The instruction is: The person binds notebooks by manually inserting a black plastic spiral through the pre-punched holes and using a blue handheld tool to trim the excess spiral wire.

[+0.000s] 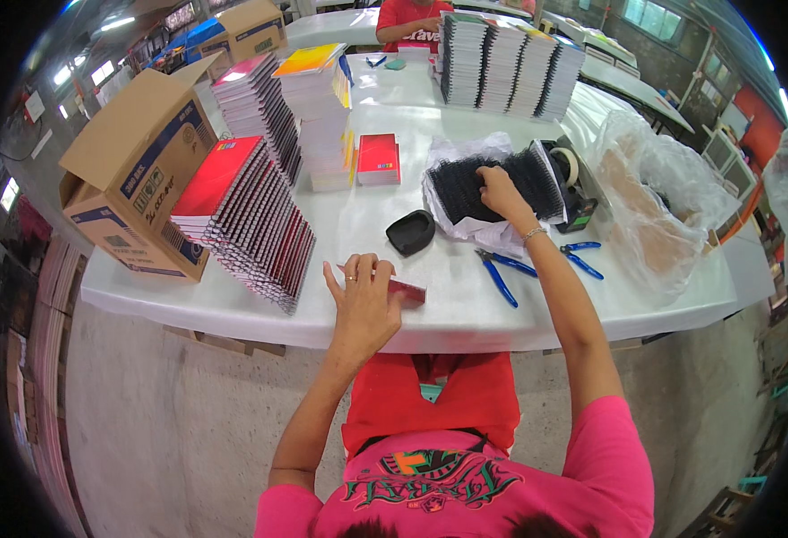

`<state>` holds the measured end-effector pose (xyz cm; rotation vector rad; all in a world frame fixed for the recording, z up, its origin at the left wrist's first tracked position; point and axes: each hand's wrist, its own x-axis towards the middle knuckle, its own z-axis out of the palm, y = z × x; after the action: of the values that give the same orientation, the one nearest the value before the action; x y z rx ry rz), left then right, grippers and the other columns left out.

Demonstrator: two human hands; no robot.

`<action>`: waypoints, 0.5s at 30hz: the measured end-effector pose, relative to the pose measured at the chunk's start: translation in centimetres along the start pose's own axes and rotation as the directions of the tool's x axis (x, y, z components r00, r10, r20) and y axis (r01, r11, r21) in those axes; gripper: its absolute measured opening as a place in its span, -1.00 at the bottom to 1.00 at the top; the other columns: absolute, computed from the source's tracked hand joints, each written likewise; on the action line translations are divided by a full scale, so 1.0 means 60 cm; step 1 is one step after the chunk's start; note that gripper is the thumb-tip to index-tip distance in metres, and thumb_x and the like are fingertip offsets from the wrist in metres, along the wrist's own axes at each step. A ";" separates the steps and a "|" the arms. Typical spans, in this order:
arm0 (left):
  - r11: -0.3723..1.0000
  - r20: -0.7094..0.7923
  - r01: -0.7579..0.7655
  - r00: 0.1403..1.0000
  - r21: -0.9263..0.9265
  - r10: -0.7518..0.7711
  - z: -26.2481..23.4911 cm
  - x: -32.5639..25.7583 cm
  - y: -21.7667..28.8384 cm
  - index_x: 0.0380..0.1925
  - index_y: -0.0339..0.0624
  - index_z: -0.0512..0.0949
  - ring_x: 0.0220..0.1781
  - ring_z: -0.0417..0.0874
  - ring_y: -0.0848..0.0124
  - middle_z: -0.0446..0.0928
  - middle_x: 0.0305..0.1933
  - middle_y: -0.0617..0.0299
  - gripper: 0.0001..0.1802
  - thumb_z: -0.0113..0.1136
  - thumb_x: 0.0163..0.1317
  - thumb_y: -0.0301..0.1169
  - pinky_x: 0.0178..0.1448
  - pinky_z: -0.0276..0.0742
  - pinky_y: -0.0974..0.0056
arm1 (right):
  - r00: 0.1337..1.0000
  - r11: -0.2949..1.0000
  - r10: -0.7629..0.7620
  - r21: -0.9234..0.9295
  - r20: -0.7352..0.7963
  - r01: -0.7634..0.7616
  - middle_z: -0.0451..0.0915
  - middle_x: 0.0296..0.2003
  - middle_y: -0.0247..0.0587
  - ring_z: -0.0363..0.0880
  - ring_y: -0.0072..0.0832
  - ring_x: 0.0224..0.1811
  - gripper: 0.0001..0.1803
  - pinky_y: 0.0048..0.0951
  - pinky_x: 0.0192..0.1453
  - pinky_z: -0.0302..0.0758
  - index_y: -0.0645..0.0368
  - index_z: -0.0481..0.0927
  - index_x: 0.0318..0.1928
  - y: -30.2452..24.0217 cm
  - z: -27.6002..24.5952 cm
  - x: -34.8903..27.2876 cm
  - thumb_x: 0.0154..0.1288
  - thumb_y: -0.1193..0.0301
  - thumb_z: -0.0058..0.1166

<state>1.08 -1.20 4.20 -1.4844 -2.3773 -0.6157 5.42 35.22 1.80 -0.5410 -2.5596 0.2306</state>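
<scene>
My left hand [364, 300] is closed around a small red notebook [409, 291] near the table's front edge. The notebook stands on edge, and my fingers cover much of it. My right hand [504, 195] reaches into a pile of black spiral binding coils [455, 188] lying on white paper. Its fingers are bent down and touch the coils; I cannot see whether one is between the fingertips. A black oval dish [410, 233] sits between my hands. Below the coils lie two blue-handled pliers, one pair [506, 273] nearer the middle and another pair [582, 260] to the right.
Spiral-bound red notebooks [246, 215] stack up at left, beside a cardboard box [138, 175]. Behind are unbound stacks [322, 117] and a low red stack [378, 160]. Bound notebooks [506, 67] line the far side. A clear plastic bag [663, 197] lies right; a person [407, 22] sits opposite.
</scene>
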 end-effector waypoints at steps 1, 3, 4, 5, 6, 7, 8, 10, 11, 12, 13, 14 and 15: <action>0.997 -0.020 0.027 0.999 -0.072 -0.029 0.000 0.001 0.005 -0.16 -0.14 0.46 0.24 0.30 0.11 0.35 -0.03 0.12 -0.62 0.29 0.08 -0.22 0.40 -0.10 -0.39 | 0.999 0.999 -0.052 0.006 -0.003 0.052 0.61 -0.18 0.22 0.56 0.10 -0.05 -0.64 -0.09 0.11 0.49 0.33 0.59 -0.01 0.003 -0.003 -0.001 0.13 0.56 0.09; 0.988 -0.035 0.056 0.997 -0.145 -0.061 0.004 0.002 0.009 -0.18 -0.15 0.46 0.22 0.30 0.10 0.36 -0.03 0.10 -0.52 0.36 0.08 -0.06 0.40 -0.07 -0.32 | 1.000 0.997 -0.001 0.077 -0.020 0.003 0.61 -0.18 0.22 0.57 0.10 -0.08 -0.59 -0.10 0.09 0.50 0.35 0.56 0.04 0.013 -0.012 0.003 0.12 0.56 0.08; 0.985 -0.053 0.048 0.997 -0.169 -0.058 0.011 0.005 0.010 -0.20 -0.16 0.46 0.20 0.30 0.10 0.36 -0.04 0.10 -0.44 0.40 0.00 0.02 0.38 -0.02 -0.28 | 0.998 0.988 0.052 0.147 -0.037 -0.046 0.62 -0.19 0.23 0.58 0.10 -0.10 -0.55 -0.11 0.06 0.51 0.36 0.53 0.08 0.015 -0.020 0.004 0.11 0.57 0.08; 0.982 -0.072 0.049 0.995 -0.182 -0.063 0.013 0.005 0.006 -0.22 -0.17 0.46 0.18 0.30 0.10 0.36 -0.06 0.09 -0.36 0.44 -0.07 0.10 0.36 0.03 -0.23 | 0.998 0.987 0.045 0.155 -0.033 -0.039 0.62 -0.19 0.23 0.58 0.10 -0.10 -0.55 -0.11 0.06 0.51 0.36 0.53 0.08 0.002 -0.025 0.009 0.11 0.57 0.08; 0.983 -0.071 0.058 0.995 -0.176 -0.072 0.015 0.004 0.002 -0.22 -0.17 0.46 0.18 0.30 0.10 0.36 -0.06 0.09 -0.36 0.44 -0.07 0.10 0.36 0.03 -0.23 | 0.996 0.979 0.082 0.183 0.040 -0.088 0.62 -0.22 0.22 0.60 0.08 -0.14 -0.51 -0.14 0.02 0.52 0.37 0.50 0.11 -0.010 -0.032 0.014 0.10 0.57 0.09; 0.979 -0.103 0.051 0.992 -0.195 -0.072 0.019 0.006 0.005 -0.24 -0.18 0.46 0.15 0.30 0.09 0.36 -0.07 0.08 -0.34 0.46 -0.10 0.11 0.34 0.06 -0.18 | 0.985 0.970 0.130 0.194 0.111 -0.149 0.62 -0.25 0.22 0.62 0.06 -0.18 -0.48 -0.16 -0.02 0.54 0.37 0.47 0.15 -0.004 -0.037 0.011 0.10 0.57 0.10; 0.976 -0.134 0.044 0.988 -0.214 -0.074 0.023 0.007 0.008 -0.26 -0.19 0.46 0.13 0.31 0.08 0.35 -0.08 0.08 -0.32 0.48 -0.14 0.13 0.31 0.10 -0.13 | 0.984 0.970 0.135 0.187 0.113 -0.154 0.62 -0.25 0.22 0.62 0.06 -0.18 -0.48 -0.16 -0.02 0.54 0.37 0.47 0.15 0.002 -0.030 0.006 0.10 0.57 0.10; 0.978 -0.154 0.043 0.985 -0.205 -0.076 0.027 0.007 0.011 -0.27 -0.20 0.46 0.12 0.31 0.08 0.35 -0.09 0.08 -0.32 0.48 -0.14 0.13 0.31 0.11 -0.11 | 0.997 1.000 -0.002 0.028 0.078 0.000 0.63 -0.29 0.20 0.65 0.01 -0.23 -0.44 -0.20 -0.06 0.55 0.36 0.46 0.17 -0.006 -0.014 -0.001 0.07 0.57 0.14; 0.981 -0.177 0.045 0.981 -0.189 -0.079 0.027 0.006 0.011 -0.28 -0.21 0.46 0.10 0.31 0.07 0.35 -0.09 0.08 -0.32 0.49 -0.14 0.13 0.30 0.12 -0.09 | 0.997 1.000 -0.003 0.029 0.080 0.001 0.63 -0.29 0.20 0.65 0.01 -0.23 -0.44 -0.20 -0.06 0.55 0.36 0.46 0.17 -0.010 -0.015 -0.001 0.07 0.57 0.14; 0.981 -0.177 0.048 0.981 -0.189 -0.081 0.027 0.006 0.012 -0.28 -0.21 0.46 0.10 0.31 0.07 0.35 -0.09 0.08 -0.32 0.49 -0.14 0.13 0.30 0.12 -0.09 | 0.997 0.996 0.003 0.091 0.078 -0.010 0.63 -0.33 0.14 0.65 -0.07 -0.28 -0.43 -0.24 -0.09 0.56 0.35 0.47 0.16 -0.012 -0.017 0.000 0.06 0.56 0.17; 0.983 -0.197 0.037 0.978 -0.179 -0.073 0.026 0.007 0.012 -0.29 -0.21 0.46 0.10 0.31 0.07 0.35 -0.09 0.08 -0.31 0.49 -0.15 0.14 0.30 0.12 -0.10 | 0.997 0.988 0.009 0.154 0.076 -0.021 0.64 -0.37 0.08 0.65 -0.15 -0.33 -0.42 -0.28 -0.12 0.56 0.34 0.49 0.16 -0.016 -0.021 0.001 0.04 0.56 0.20; 0.985 -0.218 0.028 0.974 -0.169 -0.065 0.026 0.007 0.012 -0.29 -0.21 0.46 0.10 0.30 0.07 0.35 -0.09 0.09 -0.30 0.50 -0.16 0.14 0.30 0.12 -0.10 | 0.997 0.988 0.007 0.156 0.077 -0.019 0.64 -0.37 0.08 0.65 -0.15 -0.33 -0.42 -0.28 -0.12 0.56 0.34 0.49 0.16 -0.020 -0.026 0.003 0.04 0.56 0.20; 0.985 -0.217 0.030 0.974 -0.168 -0.067 0.026 0.007 0.012 -0.29 -0.21 0.46 0.10 0.30 0.07 0.35 -0.09 0.09 -0.30 0.50 -0.16 0.14 0.30 0.12 -0.10 | 0.990 0.973 0.082 0.206 0.113 -0.104 0.63 -0.40 0.01 0.64 -0.24 -0.35 -0.42 -0.32 -0.15 0.56 0.33 0.50 0.16 -0.023 -0.031 0.006 0.03 0.55 0.21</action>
<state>1.51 0.18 3.18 -1.3420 -2.2414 -0.9569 5.62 34.23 3.89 -0.5812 -2.5698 0.5709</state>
